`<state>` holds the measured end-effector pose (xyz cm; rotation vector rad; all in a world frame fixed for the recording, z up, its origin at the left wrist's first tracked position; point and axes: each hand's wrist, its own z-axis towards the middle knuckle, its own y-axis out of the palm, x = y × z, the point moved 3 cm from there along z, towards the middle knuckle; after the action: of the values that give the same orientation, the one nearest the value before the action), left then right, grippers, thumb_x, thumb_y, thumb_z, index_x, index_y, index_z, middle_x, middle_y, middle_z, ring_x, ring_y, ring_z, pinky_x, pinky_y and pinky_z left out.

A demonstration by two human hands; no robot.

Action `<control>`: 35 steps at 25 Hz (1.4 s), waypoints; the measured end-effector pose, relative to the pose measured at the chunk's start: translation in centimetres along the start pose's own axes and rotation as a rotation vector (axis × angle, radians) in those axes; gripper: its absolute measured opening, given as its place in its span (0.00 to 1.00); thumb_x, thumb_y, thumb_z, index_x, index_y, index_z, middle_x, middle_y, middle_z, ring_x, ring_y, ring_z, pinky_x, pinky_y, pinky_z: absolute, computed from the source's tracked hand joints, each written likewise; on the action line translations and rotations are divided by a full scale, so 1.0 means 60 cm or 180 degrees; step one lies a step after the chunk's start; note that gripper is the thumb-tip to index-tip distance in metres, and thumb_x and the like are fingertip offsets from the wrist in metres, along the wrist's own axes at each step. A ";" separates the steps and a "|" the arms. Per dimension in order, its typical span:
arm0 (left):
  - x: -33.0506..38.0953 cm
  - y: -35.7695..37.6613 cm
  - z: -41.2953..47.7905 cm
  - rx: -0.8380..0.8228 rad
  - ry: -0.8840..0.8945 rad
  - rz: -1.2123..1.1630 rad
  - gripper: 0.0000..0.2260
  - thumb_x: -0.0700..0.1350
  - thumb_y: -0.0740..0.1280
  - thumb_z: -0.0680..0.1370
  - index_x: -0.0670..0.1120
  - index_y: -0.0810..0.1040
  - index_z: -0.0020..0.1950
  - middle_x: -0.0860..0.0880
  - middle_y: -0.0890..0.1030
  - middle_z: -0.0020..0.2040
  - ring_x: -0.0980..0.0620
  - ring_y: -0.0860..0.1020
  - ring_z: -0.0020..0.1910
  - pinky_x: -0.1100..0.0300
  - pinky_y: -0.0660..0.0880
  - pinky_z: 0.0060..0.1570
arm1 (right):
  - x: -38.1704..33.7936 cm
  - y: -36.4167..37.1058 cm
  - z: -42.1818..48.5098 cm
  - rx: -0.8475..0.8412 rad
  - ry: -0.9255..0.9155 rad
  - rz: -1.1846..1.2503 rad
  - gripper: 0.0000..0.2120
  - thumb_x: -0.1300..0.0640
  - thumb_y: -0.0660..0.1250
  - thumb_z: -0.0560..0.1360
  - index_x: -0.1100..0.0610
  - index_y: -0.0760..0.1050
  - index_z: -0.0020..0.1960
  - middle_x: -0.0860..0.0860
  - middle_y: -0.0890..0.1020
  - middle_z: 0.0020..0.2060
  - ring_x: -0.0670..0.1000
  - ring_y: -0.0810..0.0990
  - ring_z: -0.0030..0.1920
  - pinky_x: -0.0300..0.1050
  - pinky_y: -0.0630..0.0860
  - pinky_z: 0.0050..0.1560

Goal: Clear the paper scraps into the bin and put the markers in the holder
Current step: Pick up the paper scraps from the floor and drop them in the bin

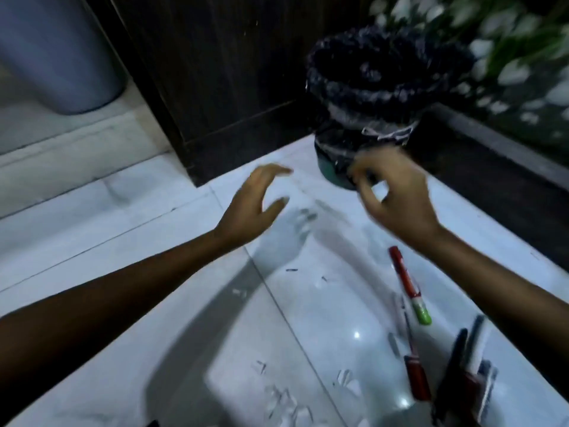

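Observation:
A small bin (pixel 366 87) lined with a black bag stands on the white tiled floor (pixel 154 303) at the back. My right hand (pixel 397 195) hovers just in front of its base, fingers curled and pinched; motion blur hides whether anything is between them. My left hand (pixel 255 201) is raised to the left of it, fingers apart and holding nothing. Several small white paper scraps (pixel 286 402) lie on the floor near the bottom. A red marker with a green cap (pixel 408 285) and a second red marker (pixel 415 374) lie at the right. Dark markers (pixel 468 359) stick up at the lower right.
A dark wooden cabinet (pixel 221 81) rises behind the bin. A grey cylindrical container (pixel 58 50) stands at the far left on a raised step. Leafy plants (pixel 508 57) fill the upper right behind a dark ledge (pixel 492 167).

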<state>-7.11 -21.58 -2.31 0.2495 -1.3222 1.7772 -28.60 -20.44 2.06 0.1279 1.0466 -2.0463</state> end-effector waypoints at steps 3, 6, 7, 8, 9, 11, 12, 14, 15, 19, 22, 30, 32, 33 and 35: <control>-0.085 0.021 -0.192 -0.1741 -0.0415 0.0685 0.35 0.71 0.46 0.71 0.52 0.53 0.73 0.47 0.55 0.75 0.57 0.50 0.73 0.55 0.54 0.73 | 0.004 0.094 -0.163 -0.2171 0.0788 0.0301 0.22 0.53 0.61 0.76 0.56 0.63 0.68 0.57 0.66 0.70 0.50 0.60 0.71 0.38 0.55 0.70; -0.077 0.022 -0.287 -0.2623 -0.0622 0.1077 0.42 0.75 0.35 0.65 0.52 0.41 0.73 0.53 0.38 0.73 0.51 0.36 0.73 0.43 0.45 0.73 | -0.032 0.146 -0.229 -0.2839 0.0949 0.0202 0.31 0.45 0.58 0.76 0.55 0.50 0.73 0.55 0.50 0.75 0.52 0.44 0.75 0.52 0.42 0.74; -0.060 0.025 -0.304 -0.2681 -0.0709 0.0982 0.44 0.76 0.35 0.64 0.51 0.42 0.73 0.53 0.36 0.72 0.51 0.35 0.72 0.44 0.43 0.72 | -0.060 0.158 -0.244 -0.2941 0.0775 0.0217 0.33 0.41 0.57 0.75 0.55 0.50 0.73 0.56 0.49 0.75 0.53 0.43 0.74 0.53 0.42 0.74; -0.042 0.028 -0.316 -0.2716 -0.0731 0.0903 0.46 0.76 0.37 0.64 0.49 0.42 0.74 0.53 0.36 0.72 0.51 0.35 0.72 0.47 0.42 0.72 | -0.088 0.169 -0.260 -0.3088 0.0553 0.0329 0.36 0.36 0.55 0.73 0.55 0.50 0.73 0.56 0.49 0.75 0.52 0.42 0.74 0.52 0.42 0.73; -0.022 0.032 -0.327 -0.2788 -0.0652 0.0881 0.48 0.77 0.40 0.63 0.47 0.42 0.74 0.52 0.35 0.71 0.50 0.34 0.72 0.49 0.40 0.71 | -0.119 0.173 -0.273 -0.3271 0.0282 0.0504 0.40 0.32 0.54 0.70 0.54 0.49 0.73 0.55 0.49 0.75 0.51 0.41 0.73 0.51 0.41 0.73; 0.013 0.033 -0.355 -0.2966 -0.0484 0.0925 0.49 0.75 0.49 0.64 0.45 0.40 0.73 0.51 0.34 0.72 0.50 0.33 0.72 0.51 0.37 0.69 | -0.161 0.166 -0.304 -0.3530 -0.0045 0.0710 0.44 0.29 0.50 0.65 0.53 0.48 0.73 0.54 0.47 0.75 0.49 0.39 0.73 0.47 0.39 0.72; 0.022 0.033 -0.373 -0.3010 -0.0471 0.0980 0.50 0.74 0.54 0.65 0.45 0.39 0.73 0.50 0.33 0.72 0.49 0.32 0.72 0.52 0.35 0.70 | -0.167 0.160 -0.319 -0.3564 -0.0117 0.0677 0.44 0.30 0.51 0.64 0.53 0.49 0.73 0.54 0.47 0.75 0.50 0.39 0.73 0.45 0.39 0.72; 0.036 0.036 -0.407 -0.2913 -0.0537 0.1055 0.52 0.72 0.59 0.64 0.46 0.37 0.73 0.49 0.33 0.74 0.50 0.31 0.73 0.53 0.33 0.70 | -0.173 0.152 -0.340 -0.3474 -0.0222 0.0641 0.41 0.31 0.56 0.65 0.51 0.52 0.72 0.53 0.50 0.75 0.51 0.41 0.74 0.46 0.40 0.72; 0.043 0.041 -0.417 -0.2789 -0.0535 0.1121 0.51 0.72 0.59 0.65 0.46 0.37 0.73 0.48 0.34 0.75 0.49 0.31 0.73 0.52 0.32 0.70 | -0.175 0.149 -0.348 -0.3425 -0.0333 0.0651 0.38 0.32 0.56 0.67 0.50 0.54 0.72 0.53 0.52 0.75 0.53 0.44 0.74 0.48 0.41 0.72; 0.054 0.071 -0.409 -0.2209 -0.0283 0.1354 0.40 0.69 0.50 0.72 0.44 0.44 0.74 0.45 0.44 0.76 0.46 0.39 0.75 0.44 0.38 0.71 | -0.169 0.148 -0.357 -0.2966 -0.0896 0.0486 0.20 0.44 0.58 0.74 0.52 0.71 0.62 0.57 0.72 0.67 0.59 0.68 0.68 0.56 0.69 0.66; 0.048 0.094 -0.359 -0.1689 -0.0161 0.1060 0.25 0.58 0.51 0.78 0.50 0.56 0.72 0.42 0.65 0.72 0.44 0.57 0.72 0.45 0.57 0.70 | -0.134 0.137 -0.331 -0.2457 -0.0604 0.0282 0.18 0.50 0.59 0.76 0.52 0.71 0.64 0.52 0.73 0.67 0.50 0.71 0.66 0.42 0.67 0.67; 0.049 0.112 -0.302 -0.2302 0.0804 0.1392 0.13 0.50 0.49 0.81 0.45 0.69 0.50 0.45 0.82 0.45 0.46 0.80 0.34 0.60 0.72 0.29 | -0.090 0.115 -0.245 -0.2303 -0.0018 0.0234 0.09 0.68 0.68 0.66 0.61 0.82 0.44 0.58 0.86 0.45 0.56 0.84 0.46 0.39 0.79 0.45; 0.047 0.108 -0.239 -0.2663 0.0270 0.0744 0.09 0.44 0.55 0.80 0.40 0.69 0.55 0.41 0.79 0.56 0.41 0.78 0.48 0.56 0.71 0.44 | -0.082 0.094 -0.186 -0.1963 0.0676 0.0288 0.07 0.69 0.69 0.68 0.63 0.82 0.44 0.59 0.86 0.45 0.54 0.84 0.47 0.25 0.71 0.47; 0.052 0.101 -0.197 -0.2706 -0.0279 0.0147 0.09 0.42 0.56 0.79 0.39 0.71 0.54 0.39 0.78 0.55 0.42 0.78 0.49 0.58 0.69 0.45 | -0.077 0.078 -0.153 -0.1719 0.1139 0.0301 0.06 0.68 0.70 0.68 0.64 0.82 0.44 0.60 0.85 0.45 0.50 0.83 0.44 0.20 0.69 0.43; 0.072 0.077 -0.107 -0.1933 -0.1284 -0.1350 0.07 0.42 0.56 0.79 0.42 0.72 0.45 0.41 0.77 0.39 0.48 0.76 0.32 0.61 0.69 0.29 | -0.057 0.037 -0.081 -0.0981 0.2158 0.0741 0.08 0.68 0.72 0.66 0.66 0.81 0.45 0.60 0.85 0.42 0.41 0.81 0.34 0.19 0.71 0.35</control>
<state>-10.99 -14.05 -5.42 0.5173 -1.8644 0.9433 -25.99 -15.56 -1.06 0.7836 1.6528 -1.6282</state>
